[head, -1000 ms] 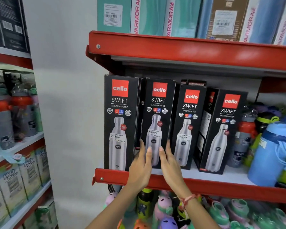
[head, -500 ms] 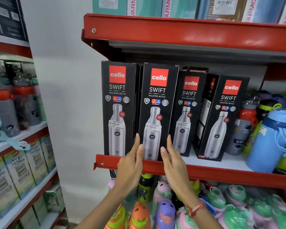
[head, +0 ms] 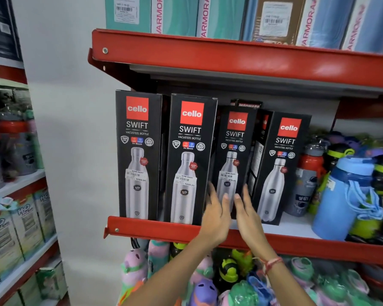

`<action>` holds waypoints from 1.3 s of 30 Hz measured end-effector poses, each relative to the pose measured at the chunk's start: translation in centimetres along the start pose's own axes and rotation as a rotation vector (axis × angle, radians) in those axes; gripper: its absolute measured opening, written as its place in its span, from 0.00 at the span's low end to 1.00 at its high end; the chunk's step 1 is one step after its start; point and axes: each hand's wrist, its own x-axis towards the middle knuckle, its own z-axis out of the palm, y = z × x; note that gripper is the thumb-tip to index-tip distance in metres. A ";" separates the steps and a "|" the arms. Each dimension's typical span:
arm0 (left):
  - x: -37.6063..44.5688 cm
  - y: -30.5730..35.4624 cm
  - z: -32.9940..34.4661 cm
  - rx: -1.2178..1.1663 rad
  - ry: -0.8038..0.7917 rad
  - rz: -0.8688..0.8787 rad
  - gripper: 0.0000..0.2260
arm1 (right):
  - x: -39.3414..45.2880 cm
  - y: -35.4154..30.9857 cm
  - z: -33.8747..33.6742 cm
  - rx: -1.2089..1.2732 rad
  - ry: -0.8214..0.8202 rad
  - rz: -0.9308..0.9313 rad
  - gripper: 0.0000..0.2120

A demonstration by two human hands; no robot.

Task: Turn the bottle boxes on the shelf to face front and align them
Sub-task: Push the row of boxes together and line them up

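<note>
On the red middle shelf (head: 155,228) in front of me stand four black bottle boxes, each printed with a steel bottle. From the left, the first box (head: 137,155) and the second box (head: 189,160) sit at the shelf's front lip, faces forward, with a narrow gap between them. I see the third box (head: 234,155) set further back and looking smaller. To its right, the fourth box (head: 281,166) is turned slightly, showing a sliver of its left side panel.

Both hands are raised at the foot of the third box. My view shows the left hand (head: 215,215) with fingers spread loosely, at that box's lower left edge beside the second box. With fingers straight and open, the right hand (head: 250,215) is at the lower right edge. Neither hand has closed around anything; I cannot tell whether the fingertips touch the cardboard. A red thread bracelet (head: 272,262) circles the right wrist.
</note>
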 end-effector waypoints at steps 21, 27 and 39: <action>-5.9 -1.0 -1.9 0.110 0.081 0.069 0.24 | -5.4 1.1 -2.6 -0.210 0.032 -0.138 0.25; -6.7 0.4 -0.8 0.277 0.209 0.159 0.26 | -4.8 1.8 -4.0 -0.172 0.004 -0.189 0.25; 0.3 4.3 8.7 -0.013 -0.106 0.031 0.30 | 1.0 4.3 -9.7 0.027 0.084 0.049 0.27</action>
